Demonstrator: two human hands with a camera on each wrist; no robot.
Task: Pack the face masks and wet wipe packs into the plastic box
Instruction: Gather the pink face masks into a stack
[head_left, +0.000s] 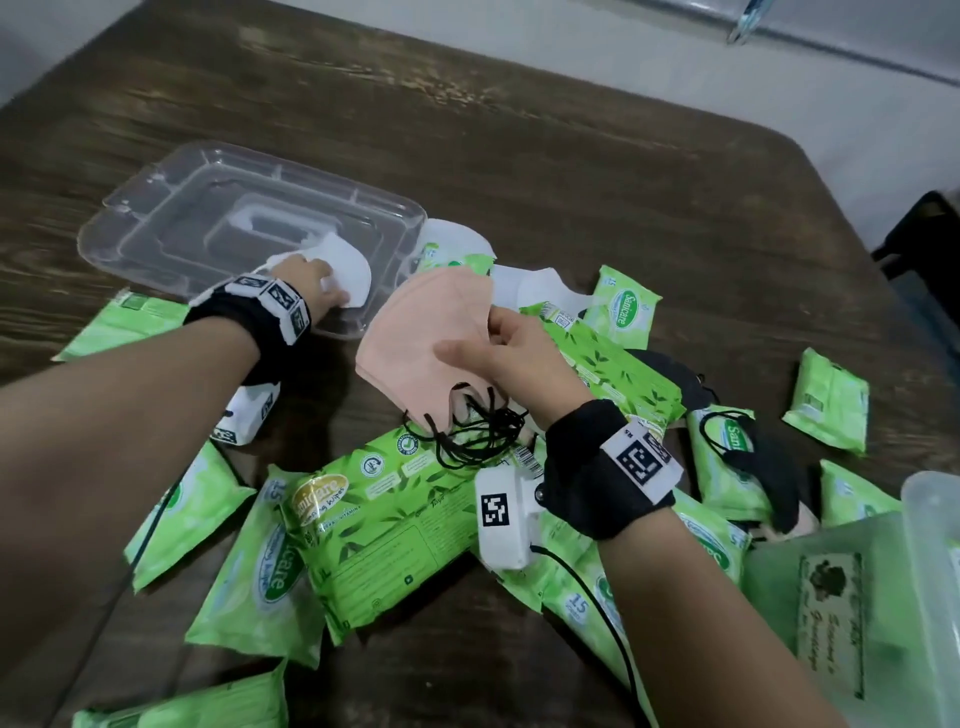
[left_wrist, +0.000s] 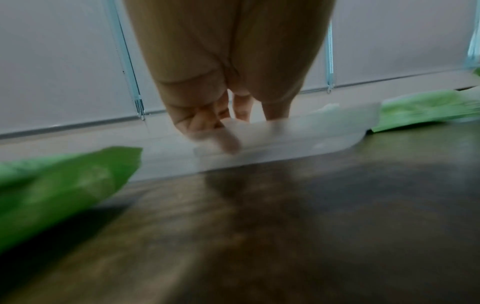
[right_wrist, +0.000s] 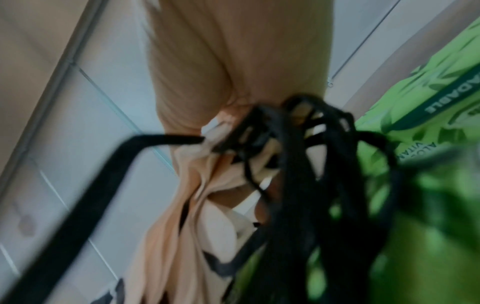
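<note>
My left hand (head_left: 314, 283) reaches onto a clear plastic lid (head_left: 182, 208) at the upper left and pinches a white face mask (head_left: 350, 270) lying on it. In the left wrist view the curled fingers (left_wrist: 205, 121) sit behind the lid's rim (left_wrist: 324, 133). My right hand (head_left: 498, 353) grips a stack of peach face masks (head_left: 421, 332) above the table, their black ear loops (head_left: 478, 431) dangling; the same stack of peach face masks (right_wrist: 194, 216) and its loops (right_wrist: 298, 164) fill the right wrist view. Green wet wipe packs, one large (head_left: 395, 519), lie all around. The translucent plastic box (head_left: 930, 519) stands at the lower right.
More white masks (head_left: 540, 291) and black masks (head_left: 774, 467) lie among the small green packs right of my right hand. A small pack (head_left: 826, 400) lies apart at the right. The brown wooden table (head_left: 571, 156) has bare room at the back. A dark chair (head_left: 924, 234) stands beyond the right edge.
</note>
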